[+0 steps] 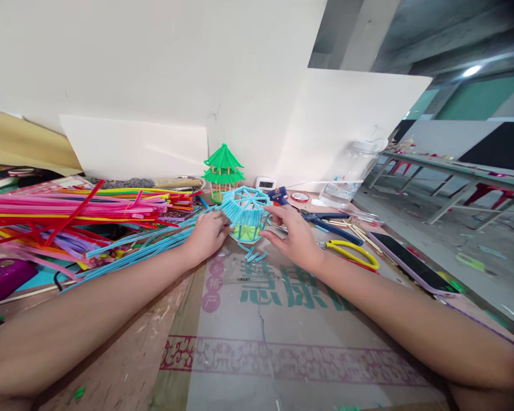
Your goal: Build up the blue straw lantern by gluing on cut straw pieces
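Both my hands hold a small light-blue roof-shaped frame made of pipe cleaners (246, 210) above a flattened cardboard sheet (282, 319). My left hand (208, 234) grips its left edge. My right hand (293, 234) pinches its right side with fingers and thumb. Short cut blue pieces (253, 255) lie on the cardboard just under the frame. A finished green pagoda model (223, 165) stands right behind it against the white wall.
A big heap of coloured pipe cleaners (77, 220) fills the left. Blue pliers (325, 220), yellow-handled cutters (353, 254), a phone (413, 262), a clear plastic bottle (346, 182) and a small timer (265, 184) lie to the right. A purple object (4, 279) sits far left.
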`<state>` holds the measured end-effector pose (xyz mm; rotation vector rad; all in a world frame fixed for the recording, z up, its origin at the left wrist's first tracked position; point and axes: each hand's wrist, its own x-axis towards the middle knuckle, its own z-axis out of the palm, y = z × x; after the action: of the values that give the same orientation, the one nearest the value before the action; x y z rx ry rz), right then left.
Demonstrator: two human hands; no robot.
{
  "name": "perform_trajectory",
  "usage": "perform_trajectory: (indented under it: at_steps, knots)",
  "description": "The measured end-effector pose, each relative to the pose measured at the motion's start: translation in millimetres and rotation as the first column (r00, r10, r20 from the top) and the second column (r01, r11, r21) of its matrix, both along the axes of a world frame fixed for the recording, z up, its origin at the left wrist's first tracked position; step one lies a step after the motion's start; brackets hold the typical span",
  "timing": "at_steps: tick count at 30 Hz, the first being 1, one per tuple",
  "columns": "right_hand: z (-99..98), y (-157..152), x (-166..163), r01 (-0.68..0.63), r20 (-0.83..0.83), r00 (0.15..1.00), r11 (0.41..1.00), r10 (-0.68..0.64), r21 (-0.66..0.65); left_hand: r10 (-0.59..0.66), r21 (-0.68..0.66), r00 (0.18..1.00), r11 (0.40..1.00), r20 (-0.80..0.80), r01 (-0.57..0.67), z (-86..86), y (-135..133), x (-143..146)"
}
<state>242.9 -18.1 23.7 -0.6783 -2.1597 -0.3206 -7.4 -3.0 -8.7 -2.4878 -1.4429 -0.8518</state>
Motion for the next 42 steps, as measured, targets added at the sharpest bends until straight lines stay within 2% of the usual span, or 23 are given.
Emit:
perform_trajectory:
  at_steps: [4,12,22,28,31,35,39,42]
  knots:
    - [3.7,-4.9,-3.8,0.011,0.012,1.0,0.998,-0.012,0.064,-0.01,0.038,1.0,0.999,-0.028,0.011,3.1,-4.0,1.6]
    - [10.0,-3.6,-1.7,0.017,0.016,1.0,0.999,-0.018,0.043,-0.023,0.033,0.998,0.999,-0.058,0.025,6.4,-7.5,2.8]
    - [-6.1,3.6,4.5,0.023,-0.026,0.999,0.998,-0.022,0.052,-0.02,0.036,0.999,0.999,-0.048,0.022,3.2,-4.6,1.1]
    - [-3.6,2.1,1.0,-0.006,-0.111,0.994,1.0,0.004,-0.016,-0.02,0.027,0.998,0.999,-0.052,0.021,4.2,-5.9,2.0]
    - [3.5,0.9,2.8,-0.004,-0.129,0.992,1.0,0.001,-0.025,-0.024,0.052,0.998,0.998,-0.057,0.027,6.4,-8.7,3.1]
    - [22.9,-1.7,6.5,-0.02,-0.112,0.994,1.0,0.018,-0.012,-0.019,0.079,0.997,0.997,-0.072,0.024,8.2,-10.9,3.9]
    - [45.7,-3.3,11.7,-0.037,0.005,0.999,0.999,0.037,-0.022,-0.014,0.096,0.996,0.995,-0.084,0.022,9.1,-11.3,4.1]
    - [55.2,-3.8,16.7,-0.055,0.127,0.99,0.998,0.06,-0.044,-0.01,0.11,0.995,0.994,-0.101,0.021,9.2,-11.3,4.1]
